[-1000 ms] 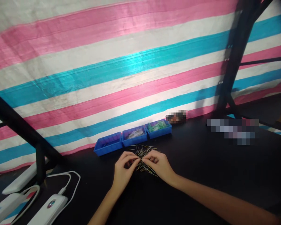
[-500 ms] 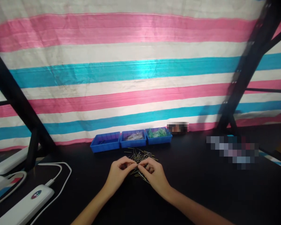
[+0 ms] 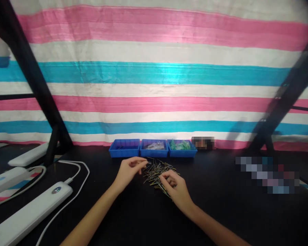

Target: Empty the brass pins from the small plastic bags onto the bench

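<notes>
While left hand [image 3: 127,171] fingers pinch together, right hand [image 3: 173,186] fingers curl, touching pin pile [image 3: 156,171].

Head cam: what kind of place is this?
Probably a makeshift small-parts assembly or sorting bench: a black table against a striped tarp, three blue bins of parts, and a pile of thin metal pins between both hands.
</notes>
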Action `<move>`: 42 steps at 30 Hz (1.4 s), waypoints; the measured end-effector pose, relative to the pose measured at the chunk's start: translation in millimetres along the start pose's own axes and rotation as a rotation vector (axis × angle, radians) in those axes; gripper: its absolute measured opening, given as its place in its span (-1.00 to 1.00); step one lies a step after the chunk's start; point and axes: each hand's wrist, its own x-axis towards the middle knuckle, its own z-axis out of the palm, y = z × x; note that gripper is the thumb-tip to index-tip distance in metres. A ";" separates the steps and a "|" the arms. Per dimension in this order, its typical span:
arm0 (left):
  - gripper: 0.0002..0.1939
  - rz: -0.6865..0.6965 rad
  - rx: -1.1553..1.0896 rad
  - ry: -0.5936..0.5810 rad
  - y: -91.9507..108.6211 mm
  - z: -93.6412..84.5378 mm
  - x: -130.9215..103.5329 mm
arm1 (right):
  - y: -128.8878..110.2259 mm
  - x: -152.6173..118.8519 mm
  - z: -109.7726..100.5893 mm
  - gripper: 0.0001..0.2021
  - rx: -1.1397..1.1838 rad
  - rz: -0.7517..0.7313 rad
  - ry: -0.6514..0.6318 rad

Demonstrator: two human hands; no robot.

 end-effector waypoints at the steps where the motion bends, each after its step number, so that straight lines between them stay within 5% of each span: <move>1: -0.65 -0.026 -0.054 0.093 -0.9 -8.8 4.7 | 0.3 -0.2 -0.1 -0.80 0.005 0.009 -0.010; 7: -0.50 -0.009 -0.153 0.358 -17.7 -54.2 23.6 | -4.1 -4.0 1.2 -0.83 -0.081 -0.083 -0.071; 19: -0.41 0.047 -0.185 0.161 -13.4 -59.7 23.2 | -4.6 -3.9 2.6 -0.89 -0.187 -0.231 -0.099; 21: -0.39 0.064 -0.076 0.124 -16.1 -57.0 22.9 | -2.2 -4.4 3.5 -0.90 -0.267 -0.241 -0.069; 28: -0.61 0.169 0.277 -0.161 -19.4 -18.1 2.2 | 13.7 -1.0 -2.2 -0.27 -0.592 -0.197 -0.016; 33: -0.36 0.271 0.736 -0.441 -27.8 -0.5 -16.4 | 25.1 10.5 -20.7 -0.17 -0.683 0.024 -0.072; 38: -0.50 0.342 0.872 -0.439 -29.9 0.7 -14.7 | 25.0 13.7 -30.0 -0.15 -0.676 0.183 -0.162; 42: -0.65 0.385 0.888 -0.403 -25.5 1.4 -10.7 | 16.9 10.4 -28.4 -0.26 -0.634 0.142 -0.171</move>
